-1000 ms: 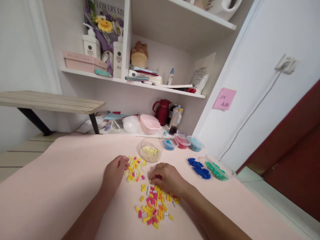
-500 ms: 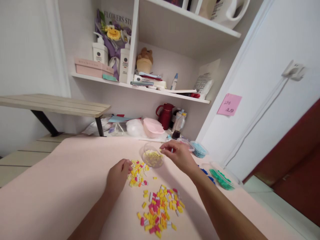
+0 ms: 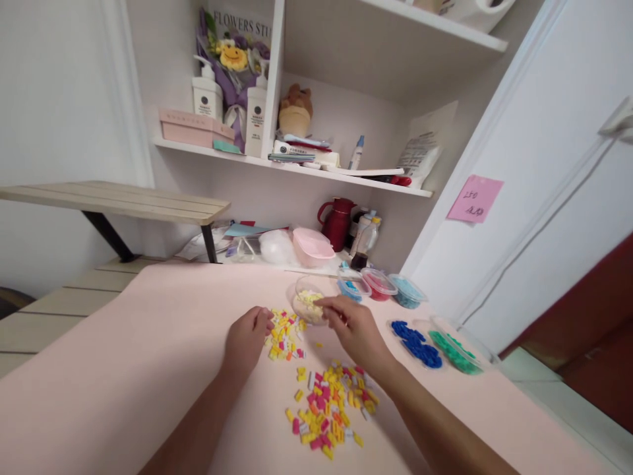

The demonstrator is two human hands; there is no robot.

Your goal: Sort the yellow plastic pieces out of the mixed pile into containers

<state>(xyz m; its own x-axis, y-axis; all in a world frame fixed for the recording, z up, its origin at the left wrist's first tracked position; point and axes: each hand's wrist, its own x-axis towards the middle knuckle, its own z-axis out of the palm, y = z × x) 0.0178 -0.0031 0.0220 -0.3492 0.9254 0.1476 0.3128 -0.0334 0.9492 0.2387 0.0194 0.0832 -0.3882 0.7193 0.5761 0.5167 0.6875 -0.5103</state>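
Observation:
My right hand (image 3: 353, 330) is over the right rim of a clear round bowl (image 3: 302, 282), thumb and fingers pinched together. Pale yellow pieces (image 3: 310, 300) lie inside that bowl. My left hand (image 3: 248, 336) rests with curled fingers at the left edge of a small pile of plastic pieces (image 3: 287, 333), yellow, pink and white. Whether either hand holds a piece is too small or hidden to see. Closer to me spreads a larger pile of similar little brick-like pieces (image 3: 329, 409) in yellow, pink, orange and white. One yellow piece (image 3: 319, 345) lies alone between the piles.
Dark blue pieces (image 3: 417, 344) and a tub of green ones (image 3: 457, 353) are on the right of the pink tabletop (image 3: 163, 343). Behind them stand tubs of red (image 3: 379, 285) and light blue pieces (image 3: 407, 291). A pink container (image 3: 314, 247) and red jug (image 3: 337, 223) are at the back.
My right hand has lowered from above the bowl's right side to its rim. The view has shifted left, so more of the dark blue pieces shows. My left hand stays by the small pile.

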